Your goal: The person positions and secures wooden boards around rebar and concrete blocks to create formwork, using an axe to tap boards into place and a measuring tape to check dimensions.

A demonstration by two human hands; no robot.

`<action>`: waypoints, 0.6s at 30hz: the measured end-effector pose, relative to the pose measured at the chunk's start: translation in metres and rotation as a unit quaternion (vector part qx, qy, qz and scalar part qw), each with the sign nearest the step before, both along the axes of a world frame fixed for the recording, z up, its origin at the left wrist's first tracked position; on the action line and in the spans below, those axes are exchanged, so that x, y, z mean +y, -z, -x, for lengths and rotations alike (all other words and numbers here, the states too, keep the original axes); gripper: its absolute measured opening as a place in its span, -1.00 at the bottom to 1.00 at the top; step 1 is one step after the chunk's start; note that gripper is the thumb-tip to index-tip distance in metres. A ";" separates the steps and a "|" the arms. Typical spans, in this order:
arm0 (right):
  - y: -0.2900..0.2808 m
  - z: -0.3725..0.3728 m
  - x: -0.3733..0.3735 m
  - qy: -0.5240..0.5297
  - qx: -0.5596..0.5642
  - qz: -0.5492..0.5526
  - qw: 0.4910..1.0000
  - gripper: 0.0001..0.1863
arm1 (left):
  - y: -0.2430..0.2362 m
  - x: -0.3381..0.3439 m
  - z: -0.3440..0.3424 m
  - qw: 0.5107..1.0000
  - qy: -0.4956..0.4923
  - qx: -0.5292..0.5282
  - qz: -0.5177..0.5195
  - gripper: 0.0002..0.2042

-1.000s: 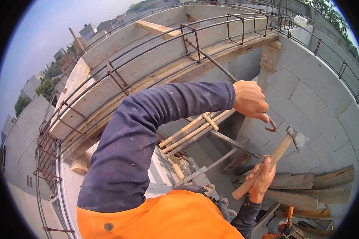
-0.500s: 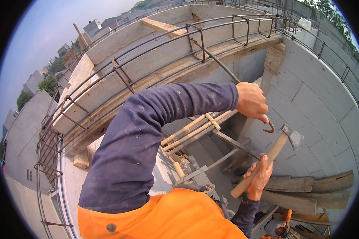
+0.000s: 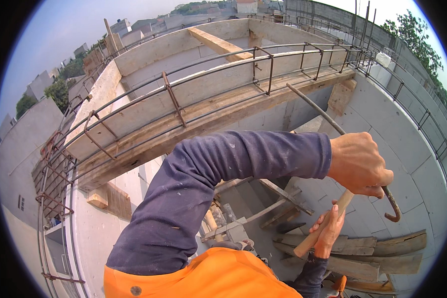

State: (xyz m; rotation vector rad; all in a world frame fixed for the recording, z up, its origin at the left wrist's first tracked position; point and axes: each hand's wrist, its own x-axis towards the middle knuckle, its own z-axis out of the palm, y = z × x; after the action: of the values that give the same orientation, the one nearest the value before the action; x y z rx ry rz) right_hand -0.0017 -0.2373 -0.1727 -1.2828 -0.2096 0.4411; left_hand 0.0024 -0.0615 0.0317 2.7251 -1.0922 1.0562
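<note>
My left hand reaches across to the right, fingers wrapped round a thin steel rod. The rod slants down to the right through the fist and ends in a small hook below it. Its far, straight end lies near the wooden formwork beam. Lower down, my right hand grips the wooden handle of a hatchet. The left hand hides the hatchet's head in the present view. My left sleeve is dark and crosses in front of the beam.
A rebar cage runs along the formwork and bends round the left corner. A timber brace crosses the formwork boards. On the right stands a grey block wall. Below lie planks, and another person's orange garment shows.
My left hand has moved right with the rod, whose far end has drawn away from the rebar cage. The hatchet's head has become hidden behind that hand. The view has shifted.
</note>
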 end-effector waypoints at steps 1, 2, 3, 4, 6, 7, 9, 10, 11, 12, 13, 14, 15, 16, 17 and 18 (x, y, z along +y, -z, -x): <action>-0.004 -0.004 0.002 0.002 -0.019 -0.005 1.000 -0.42 | -0.024 -0.009 -0.005 1.000 -0.004 -0.021 0.009 -0.51; -0.009 -0.009 0.007 0.001 -0.035 -0.012 0.999 -0.40 | -0.056 -0.014 -0.005 0.998 -0.043 -0.049 -0.017 -0.53; -0.014 -0.013 0.018 -0.012 -0.049 -0.022 0.999 -0.39 | -0.092 -0.013 0.002 0.992 -0.093 -0.076 -0.047 -0.55; -0.022 -0.018 0.023 -0.048 -0.042 -0.038 0.997 -0.40 | -0.121 -0.012 0.003 0.986 -0.104 -0.125 -0.040 -0.59; -0.047 -0.027 0.038 -0.122 -0.030 -0.082 0.989 -0.42 | -0.182 0.002 0.001 0.995 -0.101 -0.025 -0.009 -0.63; -0.058 -0.026 0.051 -0.171 -0.020 -0.102 0.980 -0.42 | -0.215 0.010 0.025 0.987 -0.144 0.062 -0.022 -0.52; -0.081 -0.026 0.075 -0.253 -0.003 -0.136 0.958 -0.43 | -0.238 0.038 0.078 0.937 -0.299 0.100 -0.150 -0.38; -0.089 -0.028 0.086 -0.274 -0.015 -0.147 0.950 -0.41 | -0.242 0.086 0.066 0.935 -0.337 0.050 -0.101 -0.44; -0.097 -0.030 0.099 -0.296 -0.027 -0.158 0.942 -0.37 | -0.248 0.133 0.054 0.927 -0.373 0.003 -0.048 -0.50; -0.107 -0.038 0.108 -0.310 -0.032 -0.169 0.935 -0.35 | -0.234 0.145 0.075 0.926 -0.369 0.079 0.021 -0.57; -0.116 -0.039 0.122 -0.339 -0.035 -0.183 0.922 -0.32 | -0.221 0.181 0.087 0.896 -0.433 0.070 0.064 -0.58; -0.126 -0.041 0.131 -0.361 -0.042 -0.198 0.910 -0.29 | -0.210 0.222 0.099 0.856 -0.503 0.099 0.071 -0.54; -0.132 -0.054 0.139 -0.355 -0.055 -0.180 0.916 -0.29 | -0.185 0.262 0.093 0.863 -0.488 0.119 0.055 -0.59; -0.137 -0.054 0.152 -0.381 -0.055 -0.182 0.905 -0.29 | -0.174 0.286 0.114 0.849 -0.509 0.139 0.025 -0.63; -0.142 -0.053 0.162 -0.403 -0.060 -0.180 0.895 -0.29 | -0.164 0.304 0.127 0.837 -0.523 0.157 -0.002 -0.67; -0.145 -0.053 0.171 -0.420 -0.056 -0.178 0.888 -0.29 | -0.155 0.315 0.138 0.826 -0.536 0.174 0.010 -0.67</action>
State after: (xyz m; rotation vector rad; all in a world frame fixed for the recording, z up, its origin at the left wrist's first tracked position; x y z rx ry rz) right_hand 0.0508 -0.0660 -0.0277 -0.7985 -0.9224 1.0132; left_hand -0.1352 0.2539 0.1863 3.2568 0.6204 0.4621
